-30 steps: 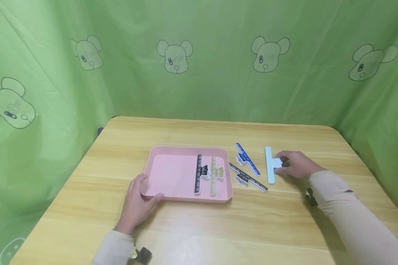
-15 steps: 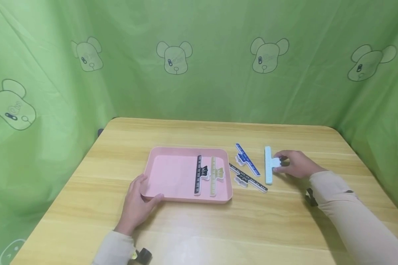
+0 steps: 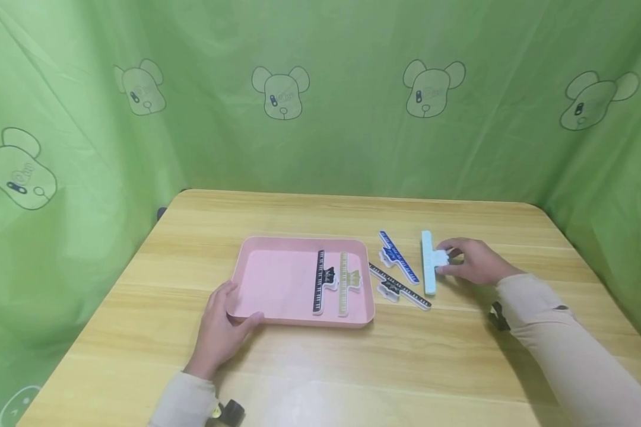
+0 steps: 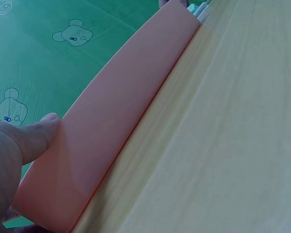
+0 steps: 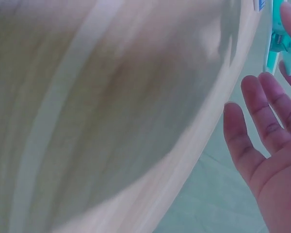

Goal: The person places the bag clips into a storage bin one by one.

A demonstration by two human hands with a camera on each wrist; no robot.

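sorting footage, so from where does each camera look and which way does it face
Head: worn on the head, looks forward and down at the table, pink tray and green curtain; left hand, right hand and sleeves show.
Left wrist: worn there, looks along the tray's outer wall; the thumb shows.
Right wrist: worn there, looks over the table's edge; palm and fingers show.
Shared: head and right wrist both show the light blue clip.

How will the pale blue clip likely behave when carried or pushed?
The pale blue clip is probably stiff: its long bar looks straight. It may twist, since the right hand pinches only the small handle beside the bar. Squeezing harder might open it, as the right wrist view seems to show a spring.
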